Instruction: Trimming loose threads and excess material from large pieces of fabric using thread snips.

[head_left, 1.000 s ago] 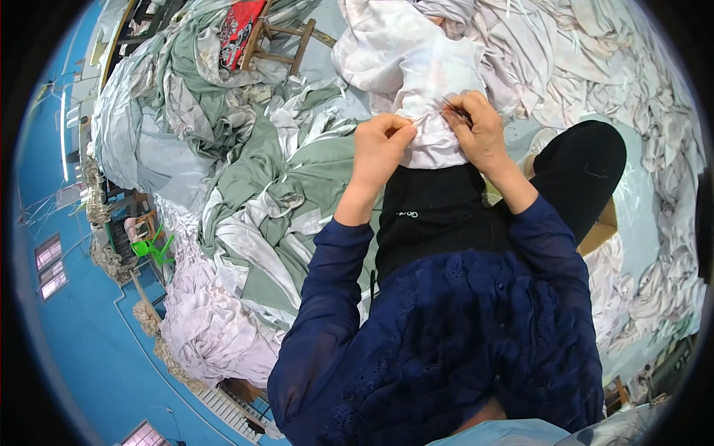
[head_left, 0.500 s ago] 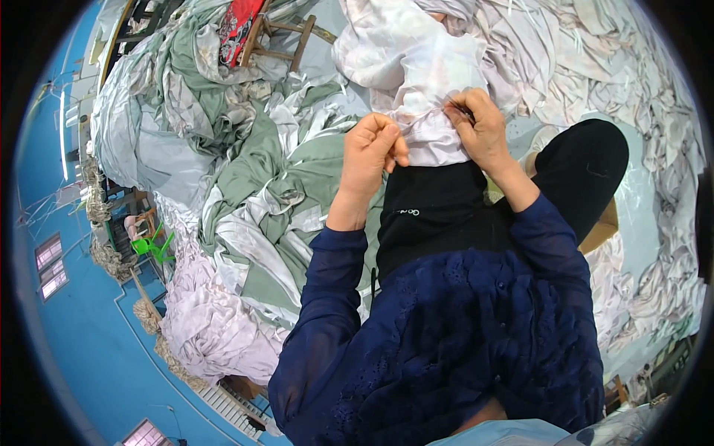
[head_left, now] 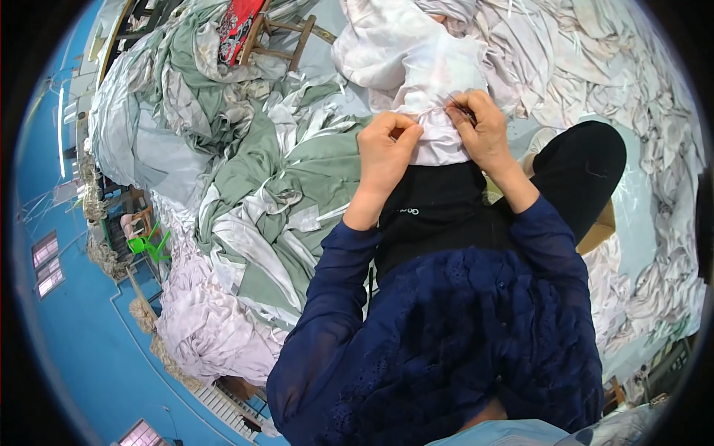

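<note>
A pale pinkish-white cloth [head_left: 443, 146] lies over my black-trousered lap and runs up to a larger white heap in front. My left hand [head_left: 388, 149] is closed, thumb and forefinger pinched together on the left edge of this cloth. My right hand [head_left: 482, 128] is closed too, its fingertips at the cloth's right side. Something small, thin and dark shows between the right fingers, too small to name. A slight gathered ridge of the fabric stretches between both hands.
Green and white fabric [head_left: 312, 175] is heaped at my left, with pinkish-white cloth [head_left: 212, 320] behind it. More whitish cloth [head_left: 580, 67] piles up at the right. A wooden stool [head_left: 297, 44] with red cloth stands ahead. A green plastic chair [head_left: 152, 244] is far left.
My left hand has moved right and slightly forward, from beside the cloth to a pinch at its edge. The right hand has stayed almost in place.
</note>
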Demonstrator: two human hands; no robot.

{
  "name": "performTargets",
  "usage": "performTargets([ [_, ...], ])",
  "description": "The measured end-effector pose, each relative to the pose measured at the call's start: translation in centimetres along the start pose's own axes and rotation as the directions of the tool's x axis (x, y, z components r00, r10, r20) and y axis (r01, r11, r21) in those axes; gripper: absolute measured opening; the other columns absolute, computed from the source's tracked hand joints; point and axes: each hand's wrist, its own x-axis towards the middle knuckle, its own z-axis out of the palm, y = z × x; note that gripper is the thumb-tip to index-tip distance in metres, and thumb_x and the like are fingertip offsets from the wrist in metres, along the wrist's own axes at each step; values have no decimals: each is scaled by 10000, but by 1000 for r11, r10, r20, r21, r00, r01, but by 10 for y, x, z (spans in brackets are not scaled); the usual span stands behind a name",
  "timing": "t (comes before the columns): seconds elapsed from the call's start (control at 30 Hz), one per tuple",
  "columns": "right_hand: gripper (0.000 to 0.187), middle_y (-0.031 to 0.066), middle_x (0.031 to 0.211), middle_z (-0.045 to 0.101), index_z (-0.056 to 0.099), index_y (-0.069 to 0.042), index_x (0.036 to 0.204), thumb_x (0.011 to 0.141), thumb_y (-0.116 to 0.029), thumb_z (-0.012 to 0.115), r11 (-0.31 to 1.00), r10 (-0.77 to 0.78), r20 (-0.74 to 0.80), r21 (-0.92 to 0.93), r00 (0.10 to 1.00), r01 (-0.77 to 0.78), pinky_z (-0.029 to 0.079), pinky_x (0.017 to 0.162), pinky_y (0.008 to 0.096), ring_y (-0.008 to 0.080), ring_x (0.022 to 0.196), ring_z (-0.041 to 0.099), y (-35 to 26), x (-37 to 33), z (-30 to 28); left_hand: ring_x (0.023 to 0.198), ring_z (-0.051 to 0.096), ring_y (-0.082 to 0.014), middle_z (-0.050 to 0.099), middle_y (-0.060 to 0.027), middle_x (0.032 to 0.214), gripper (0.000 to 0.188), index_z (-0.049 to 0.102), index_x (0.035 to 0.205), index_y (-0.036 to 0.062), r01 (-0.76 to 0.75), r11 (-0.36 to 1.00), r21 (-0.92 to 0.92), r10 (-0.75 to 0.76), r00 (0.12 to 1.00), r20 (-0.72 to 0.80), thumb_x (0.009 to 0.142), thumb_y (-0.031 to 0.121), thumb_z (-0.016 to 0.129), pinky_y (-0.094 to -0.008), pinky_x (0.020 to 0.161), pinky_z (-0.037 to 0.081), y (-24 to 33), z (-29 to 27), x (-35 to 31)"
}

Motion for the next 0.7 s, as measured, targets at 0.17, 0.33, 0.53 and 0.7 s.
performTargets([
  [0.17, 113, 92, 818, 576, 634, -18, 929, 839, -5, 700, 1000, 2, -10, 2, 1000, -2, 455, 640, 297, 199, 697, 571, 0, 0, -1, 633, 568, -68, 646, -32, 767, 61, 653, 835, 11, 204, 915, -349, -161, 976, 148, 877, 39, 686, -201, 556, 419, 0, -11, -5],
  [0.33, 121, 92, 819, 580, 635, -15, 933, 833, 4, 700, 1000, -26, -18, 16, 1000, 26, 461, 646, 297, 198, 703, 576, 3, 0, 1, 560, 505, -51, 642, -54, 761, 77, 620, 865, 6, 228, 844, -485, -182, 973, 141, 933, 41, 614, -184, 503, 368, -1, -11, -5],
  [0.53, 116, 95, 825, 583, 636, -11, 925, 830, 10, 698, 999, -30, -25, 14, 999, 31, 464, 651, 291, 197, 699, 577, 3, 0, -1, 528, 500, -46, 619, -43, 679, 142, 576, 817, 35, 401, 759, -513, -301, 914, 271, 954, 67, 593, -168, 468, 348, 3, -28, -2],
  [0.7, 132, 91, 830, 584, 637, -14, 943, 830, 3, 701, 999, -29, -22, 25, 999, 30, 460, 651, 283, 193, 694, 570, 3, -1, -2, 581, 608, -222, 634, -100, 736, 180, 586, 907, 18, 248, 866, 435, -274, 962, -1, 868, 148, 704, -342, 541, 471, -30, -61, 0],
])
